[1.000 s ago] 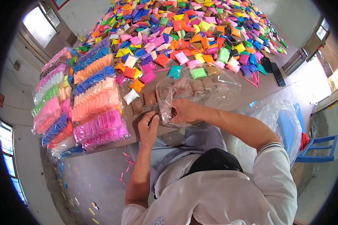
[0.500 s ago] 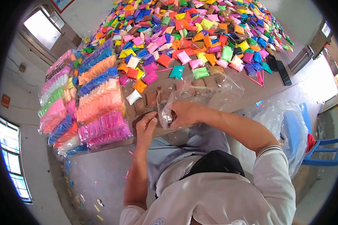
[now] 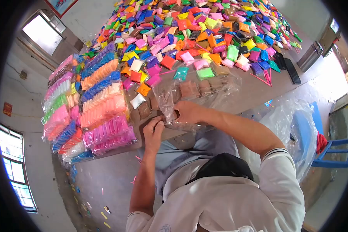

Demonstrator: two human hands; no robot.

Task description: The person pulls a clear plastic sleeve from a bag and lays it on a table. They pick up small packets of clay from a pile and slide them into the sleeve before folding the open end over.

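My right hand [image 3: 189,113] is closed round the edge of a clear plastic bag [image 3: 220,92], which spreads over the table's near edge. Brown packets [image 3: 189,89] show through or beneath the bag. Close to its left, my left hand [image 3: 154,127] has its fingers pressed together at the bag's lower left edge; what lies between them is too small to make out. More brown packets [image 3: 144,110] lie just above my left hand, beside a white packet [image 3: 137,101] and an orange packet [image 3: 144,89].
A big heap of coloured packets [image 3: 205,34] covers the back of the table. Bagged rows of packets [image 3: 104,104] stand at the left. Pink sticks [image 3: 262,79], a black phone [image 3: 292,71] and a metal cup [image 3: 310,56] are at the right. A blue chair [image 3: 334,154] holds plastic.
My right hand and the bag's opening have shifted slightly, and the bag now lies flatter over the brown packets. My left hand has moved a little right and down, nearer the bag.
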